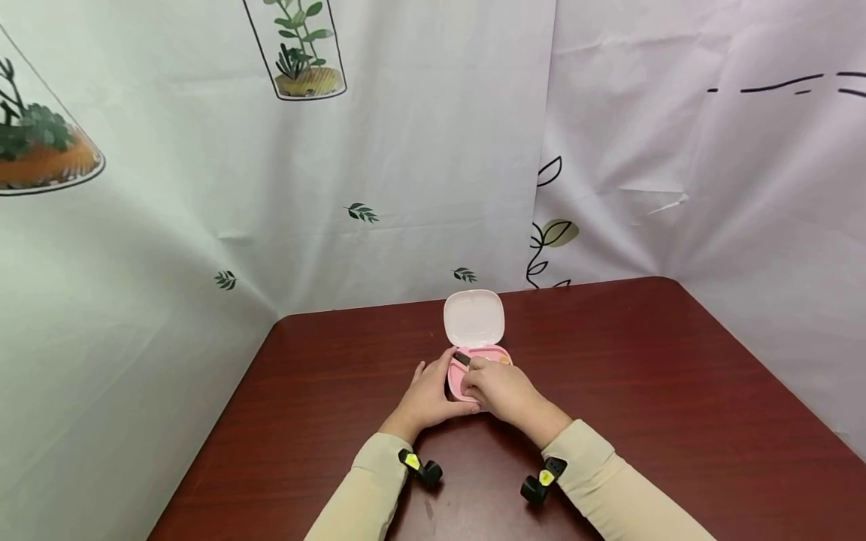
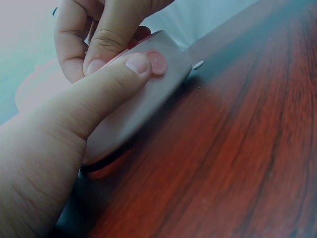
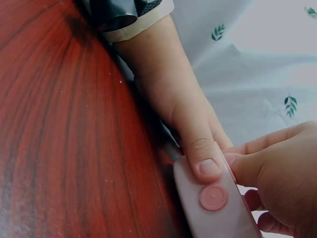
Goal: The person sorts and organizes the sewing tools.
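Observation:
A small pink case (image 1: 455,383) with inner compartments stands on the table, its white lid (image 1: 474,318) raised at the back. My left hand (image 1: 428,398) grips the case from its left side, fingers along that side and thumb at the front wall beside a round pink button (image 3: 214,197). My right hand (image 1: 504,391) reaches into the case from the right, its fingers bent and thumb close to the index finger. Whether it pinches anything is hidden. A dark narrow piece (image 1: 462,358) shows near its fingertips, and something orange (image 1: 504,360) lies at the case's right rear.
The case stands toward the back of a dark red wooden table (image 1: 622,391). White cloth (image 1: 419,150) printed with plants hangs behind and along the sides. Beside the case, a small white oval thing (image 2: 198,65) shows in the left wrist view.

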The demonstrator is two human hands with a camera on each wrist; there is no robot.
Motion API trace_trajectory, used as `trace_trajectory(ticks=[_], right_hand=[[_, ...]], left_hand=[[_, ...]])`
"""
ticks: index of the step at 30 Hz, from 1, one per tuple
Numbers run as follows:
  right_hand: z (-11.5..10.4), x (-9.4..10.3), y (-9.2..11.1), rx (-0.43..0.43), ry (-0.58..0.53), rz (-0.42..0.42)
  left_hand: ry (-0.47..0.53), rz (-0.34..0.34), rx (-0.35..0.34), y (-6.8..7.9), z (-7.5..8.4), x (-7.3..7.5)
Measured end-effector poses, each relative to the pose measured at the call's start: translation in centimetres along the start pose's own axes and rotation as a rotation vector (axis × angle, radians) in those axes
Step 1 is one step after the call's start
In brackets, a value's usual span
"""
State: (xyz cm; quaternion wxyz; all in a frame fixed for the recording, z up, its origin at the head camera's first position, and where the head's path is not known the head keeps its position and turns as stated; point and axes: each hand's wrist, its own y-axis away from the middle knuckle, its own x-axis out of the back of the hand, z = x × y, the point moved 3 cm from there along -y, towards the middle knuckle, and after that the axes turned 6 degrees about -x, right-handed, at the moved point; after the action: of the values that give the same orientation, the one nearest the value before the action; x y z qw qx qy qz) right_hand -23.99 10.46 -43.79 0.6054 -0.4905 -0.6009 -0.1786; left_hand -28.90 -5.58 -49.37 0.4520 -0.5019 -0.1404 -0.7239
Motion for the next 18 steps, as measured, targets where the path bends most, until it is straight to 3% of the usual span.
trace_trajectory(ticks=[7, 15, 18], right_hand=[[0.4, 0.5, -0.2, 0.002, -0.034, 0.035], [2.9, 3.3, -0.4, -0.211, -0.125, 0.273], [4.4, 4.4, -0.2, -0.313, -0.138, 0.280]], left_hand=[[0.005, 0.000, -0.002, 0.0, 0.1, 0.1], [0.002, 0.002, -0.004, -0.1, 0.0, 0.1], [0.009, -0.004, 0.003, -0.1, -0.1, 0.0]])
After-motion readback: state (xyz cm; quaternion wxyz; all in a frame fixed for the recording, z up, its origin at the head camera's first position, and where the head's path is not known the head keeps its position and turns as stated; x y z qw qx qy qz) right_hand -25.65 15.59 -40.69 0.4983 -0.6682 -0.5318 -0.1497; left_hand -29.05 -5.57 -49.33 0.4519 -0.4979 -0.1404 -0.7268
